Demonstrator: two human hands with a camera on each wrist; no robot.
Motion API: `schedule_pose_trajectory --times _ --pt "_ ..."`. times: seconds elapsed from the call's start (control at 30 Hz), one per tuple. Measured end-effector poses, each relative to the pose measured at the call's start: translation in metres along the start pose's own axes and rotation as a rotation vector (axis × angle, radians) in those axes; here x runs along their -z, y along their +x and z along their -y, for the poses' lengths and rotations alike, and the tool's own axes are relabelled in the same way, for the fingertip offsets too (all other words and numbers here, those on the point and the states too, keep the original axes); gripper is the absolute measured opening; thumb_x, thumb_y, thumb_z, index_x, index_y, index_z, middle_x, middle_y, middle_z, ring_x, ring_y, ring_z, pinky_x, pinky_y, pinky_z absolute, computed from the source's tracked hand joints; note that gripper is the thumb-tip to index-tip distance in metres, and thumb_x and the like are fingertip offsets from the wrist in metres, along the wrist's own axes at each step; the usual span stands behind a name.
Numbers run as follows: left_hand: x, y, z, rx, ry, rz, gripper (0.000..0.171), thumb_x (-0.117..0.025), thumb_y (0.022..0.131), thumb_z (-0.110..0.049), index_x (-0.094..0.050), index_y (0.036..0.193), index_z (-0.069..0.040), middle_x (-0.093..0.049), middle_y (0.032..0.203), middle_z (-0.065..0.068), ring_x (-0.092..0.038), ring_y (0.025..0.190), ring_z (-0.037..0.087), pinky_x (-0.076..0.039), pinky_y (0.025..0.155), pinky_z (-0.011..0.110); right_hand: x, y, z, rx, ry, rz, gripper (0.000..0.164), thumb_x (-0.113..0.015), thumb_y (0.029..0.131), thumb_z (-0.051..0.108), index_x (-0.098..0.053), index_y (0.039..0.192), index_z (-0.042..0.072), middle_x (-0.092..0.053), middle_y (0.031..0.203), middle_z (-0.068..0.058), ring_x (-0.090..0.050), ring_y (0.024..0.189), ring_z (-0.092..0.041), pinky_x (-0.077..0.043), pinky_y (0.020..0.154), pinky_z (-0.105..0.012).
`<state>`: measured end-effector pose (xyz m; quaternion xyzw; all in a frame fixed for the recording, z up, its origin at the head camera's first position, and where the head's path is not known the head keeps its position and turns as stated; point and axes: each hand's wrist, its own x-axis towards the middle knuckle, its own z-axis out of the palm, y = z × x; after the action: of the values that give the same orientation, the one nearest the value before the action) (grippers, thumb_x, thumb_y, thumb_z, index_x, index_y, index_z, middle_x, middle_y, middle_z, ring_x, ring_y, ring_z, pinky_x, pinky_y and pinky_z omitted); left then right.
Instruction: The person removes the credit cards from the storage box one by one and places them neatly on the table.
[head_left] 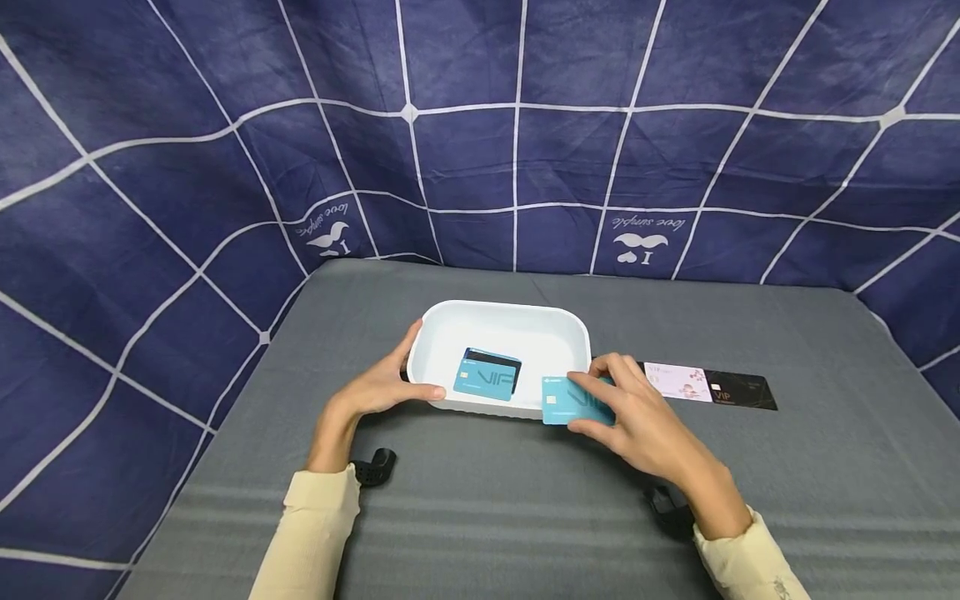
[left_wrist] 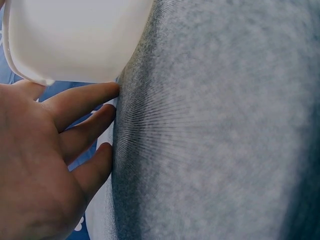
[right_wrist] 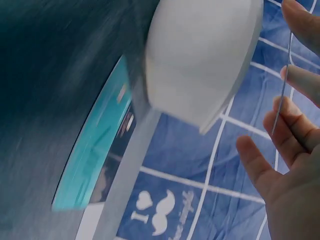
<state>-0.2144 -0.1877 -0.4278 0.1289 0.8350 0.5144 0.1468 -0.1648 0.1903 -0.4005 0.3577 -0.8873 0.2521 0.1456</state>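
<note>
A white plastic tray (head_left: 510, 312) sits in front of the person. Inside it a teal VIP card (head_left: 480, 377) overlaps a dark card (head_left: 512, 362). My left hand (head_left: 378, 383) holds the tray's left end, thumb along the near rim and fingers at the side wall. At the near right corner of the tray, my right hand (head_left: 630, 412) pinches another teal VIP card (head_left: 557, 402) between thumb and fingers. The right wrist view shows this card (right_wrist: 284, 90) edge-on, as a thin line. A teal card (right_wrist: 95, 145) also lies on the table there, beside darker cards.
To the right of the tray, a pink VIP card (head_left: 678, 382) and a black VIP card (head_left: 742, 390) lie in a row on the grey cloth (head_left: 450, 517). Blue curtain cloth with white lines (head_left: 562, 158) hangs behind and at the sides.
</note>
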Motion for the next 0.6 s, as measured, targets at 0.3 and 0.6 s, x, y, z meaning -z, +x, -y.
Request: schedule_pose_trajectory --times 0.3,0.6 --pt "0.001 0.002 0.001 0.024 0.023 -0.001 0.122 -0.084 0.077 -0.034 0.005 0.159 -0.026 -0.006 0.163 0.014 -0.016 0.143 0.032 -0.015 0.112 0.057 0.020 -0.032 -0.027 -0.040 -0.085 -0.036 0.060 -0.089 0.071 0.021 -0.068 0.124 0.004 -0.048 0.106 0.001 -0.041 0.096 -0.019 -0.033 0.079 -0.035" --pt "0.001 0.001 -0.001 0.012 0.030 0.001 0.122 -0.084 0.077 -0.034 0.006 0.159 -0.025 -0.005 0.163 0.014 -0.015 0.144 0.032 -0.015 0.112 0.057 0.029 -0.068 -0.056 -0.078 -0.166 -0.073 0.056 -0.087 0.071 0.022 -0.068 0.119 0.000 -0.048 0.104 -0.005 -0.043 0.097 -0.028 -0.033 0.079 -0.042"
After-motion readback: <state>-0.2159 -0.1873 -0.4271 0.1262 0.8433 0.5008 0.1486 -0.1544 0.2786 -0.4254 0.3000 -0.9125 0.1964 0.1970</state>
